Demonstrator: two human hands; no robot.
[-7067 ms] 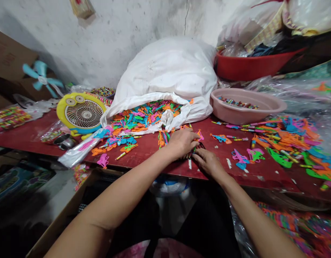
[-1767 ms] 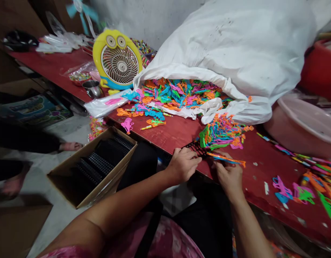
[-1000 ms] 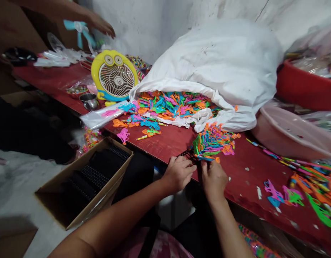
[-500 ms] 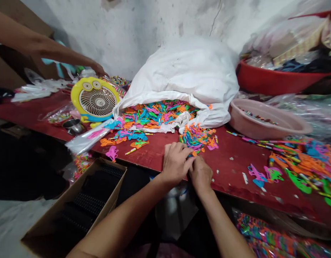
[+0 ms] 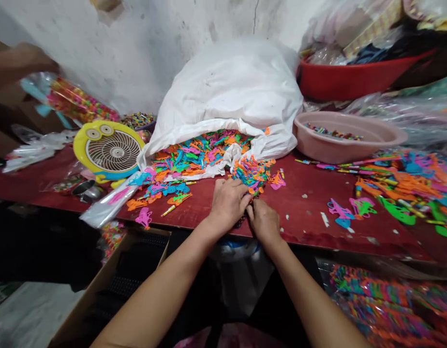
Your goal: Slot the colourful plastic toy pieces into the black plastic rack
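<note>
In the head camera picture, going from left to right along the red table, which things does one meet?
Yellow fan → white sack spilling coloured plastic pieces → pink basin → heap of coloured plastic pieces. The left hand and right hand rest at the near edge, below the sack.

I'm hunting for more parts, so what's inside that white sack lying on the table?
Through the open mouth of the white sack spill small plastic toy pieces in orange, blue, pink and green. The cloth covers everything deeper in, so how far back that fill runs cannot be seen.
</note>
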